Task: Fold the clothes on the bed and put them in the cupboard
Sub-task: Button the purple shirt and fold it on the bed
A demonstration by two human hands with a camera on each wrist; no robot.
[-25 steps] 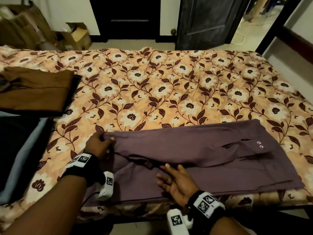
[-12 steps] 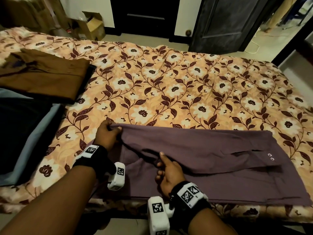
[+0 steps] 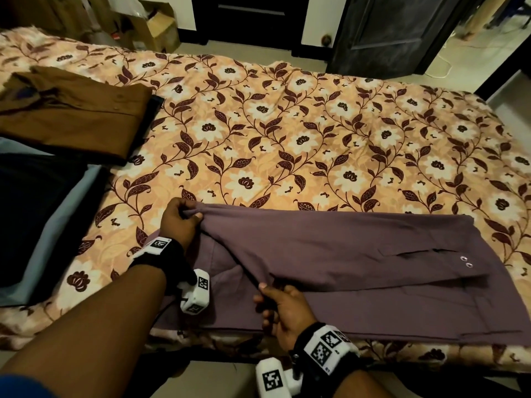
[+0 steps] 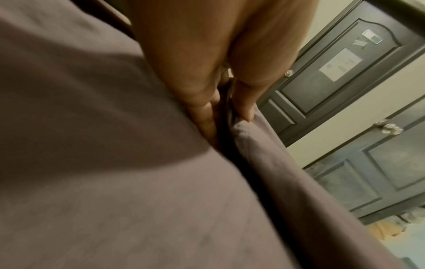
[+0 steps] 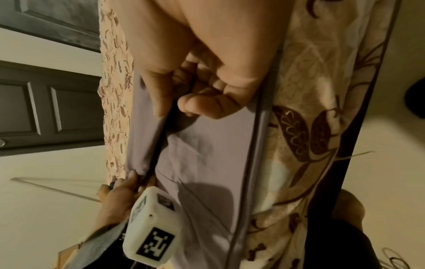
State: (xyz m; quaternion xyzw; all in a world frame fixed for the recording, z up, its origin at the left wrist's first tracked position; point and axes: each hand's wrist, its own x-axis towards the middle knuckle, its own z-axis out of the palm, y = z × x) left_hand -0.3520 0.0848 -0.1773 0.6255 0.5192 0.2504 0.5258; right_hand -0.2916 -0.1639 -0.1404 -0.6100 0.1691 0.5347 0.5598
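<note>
Now the left hand (image 3: 178, 222) is pinching the far corner of the purple shirt (image 3: 359, 254) lying on the bed's (image 3: 287, 133) near edge, and the right hand (image 3: 283, 310) is pinching its fold.

Beyond my floral bedspread (image 3: 287, 133) stand a dark panelled door (image 3: 393, 30), pale walls (image 3: 316, 21) and a cardboard box (image 3: 156, 27).
</note>
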